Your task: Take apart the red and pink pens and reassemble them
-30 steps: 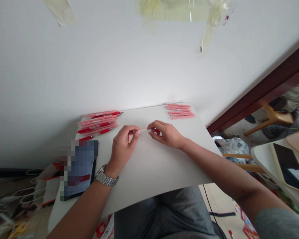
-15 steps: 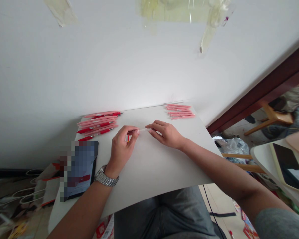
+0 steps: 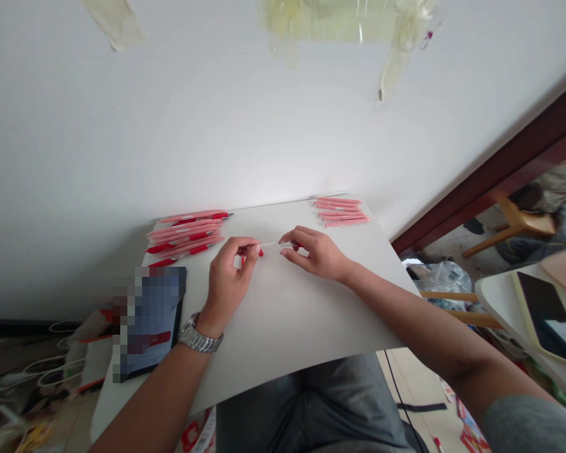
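Above the middle of the white table (image 3: 283, 314), a thin pale rod (image 3: 270, 244), like a pen refill, spans the space between my hands. My left hand (image 3: 230, 267) pinches its left end between thumb and fingers. A small red piece (image 3: 261, 253) shows by those fingertips; how it joins the rod is hidden. The rod's other end runs into the curled fingers of my right hand (image 3: 315, 253), whose thumb is slightly apart below it. Some red shows inside that grasp, its shape mostly covered.
Several red and pink pens (image 3: 186, 233) lie in a pile at the back left. Several slim pink pens (image 3: 342, 211) lie at the back right near the wall. A tablet (image 3: 155, 327) rests at the left edge. On another table is a dark-screened device (image 3: 549, 314).
My hands have drawn slightly apart, and more of the pale rod shows between them. The red piece by my left fingertips has come into view.
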